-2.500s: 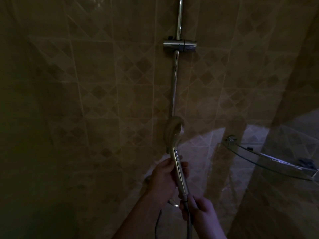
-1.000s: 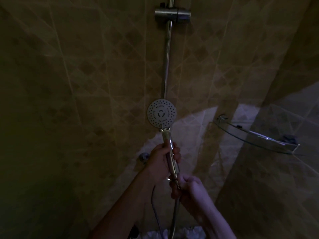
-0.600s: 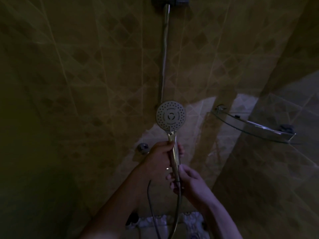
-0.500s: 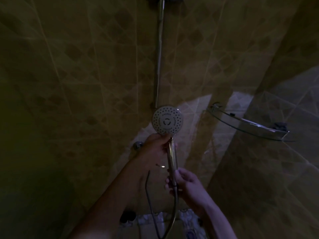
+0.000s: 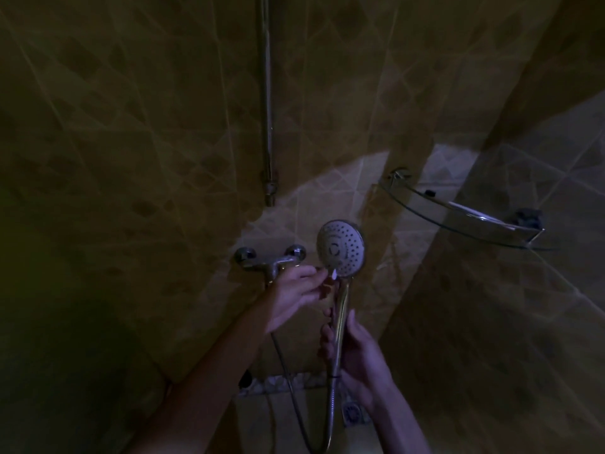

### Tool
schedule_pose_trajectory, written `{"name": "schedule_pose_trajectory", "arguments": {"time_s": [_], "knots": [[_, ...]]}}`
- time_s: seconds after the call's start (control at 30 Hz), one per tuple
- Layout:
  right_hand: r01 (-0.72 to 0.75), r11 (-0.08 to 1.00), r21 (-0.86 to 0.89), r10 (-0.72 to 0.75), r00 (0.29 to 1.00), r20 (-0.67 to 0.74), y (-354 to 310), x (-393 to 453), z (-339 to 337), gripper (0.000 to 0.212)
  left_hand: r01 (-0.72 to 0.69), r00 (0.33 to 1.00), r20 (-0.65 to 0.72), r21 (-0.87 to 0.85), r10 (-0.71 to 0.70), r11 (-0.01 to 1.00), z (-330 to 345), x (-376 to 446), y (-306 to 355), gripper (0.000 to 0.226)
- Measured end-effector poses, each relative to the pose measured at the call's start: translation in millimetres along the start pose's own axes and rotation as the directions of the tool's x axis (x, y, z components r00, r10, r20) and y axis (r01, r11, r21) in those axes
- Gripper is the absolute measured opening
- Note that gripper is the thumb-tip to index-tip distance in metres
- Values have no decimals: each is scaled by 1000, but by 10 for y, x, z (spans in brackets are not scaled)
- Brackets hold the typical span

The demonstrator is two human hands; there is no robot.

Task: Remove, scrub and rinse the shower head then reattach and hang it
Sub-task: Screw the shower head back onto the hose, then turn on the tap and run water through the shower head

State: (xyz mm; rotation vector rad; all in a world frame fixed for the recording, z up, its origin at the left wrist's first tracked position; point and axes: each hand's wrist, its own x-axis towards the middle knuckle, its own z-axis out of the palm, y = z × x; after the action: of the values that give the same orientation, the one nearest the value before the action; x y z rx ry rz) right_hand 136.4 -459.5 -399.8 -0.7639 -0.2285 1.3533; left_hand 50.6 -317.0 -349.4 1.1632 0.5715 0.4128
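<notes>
The chrome shower head stands upright in the dim stall, its round nozzle face turned toward me. My right hand is wrapped around the lower part of its handle. My left hand reaches in from the left, and its fingertips pinch the neck just under the round face, at a small pale tab. The metal hose runs down from the handle's end, loops low and comes back up toward the wall. The slide rail rises above; its holder is out of view.
A chrome mixer tap sits on the tiled wall just left of my left hand. A glass corner shelf with a small dark item juts out at the right. A floor drain lies below my right hand.
The view has tilted downward, bringing the mixer tap into sight and losing the rail holder. My left hand slid up the handle to the neck. The head has turned slightly to the left.
</notes>
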Motion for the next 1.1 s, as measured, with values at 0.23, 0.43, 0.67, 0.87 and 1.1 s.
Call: {"name": "schedule_pose_trajectory", "arguments": {"time_s": [0.23,0.43,0.67,0.87,1.1], "knots": [[55,989,136,-39,992,-120,-113,-61,-616,28,161,935,-319,-3,-154,987,-376,195,-642,42],[49,996,69,-35,981,-189,-204,-4,-1057,42,228,838,-496,-63,-229,972,-621,363,-923,36],[-9,979,203,25,997,-75,-71,189,-1316,53,281,829,-487,-60,-274,958,-838,764,-942,24],[-61,986,156,97,965,-242,67,335,-1247,59,271,849,-403,-223,-342,936,-1051,1107,-1058,69],[-24,999,-49,-4,864,-503,102,393,-1135,57,242,828,-450,-251,-335,937,-1040,1302,-1236,53]]}}
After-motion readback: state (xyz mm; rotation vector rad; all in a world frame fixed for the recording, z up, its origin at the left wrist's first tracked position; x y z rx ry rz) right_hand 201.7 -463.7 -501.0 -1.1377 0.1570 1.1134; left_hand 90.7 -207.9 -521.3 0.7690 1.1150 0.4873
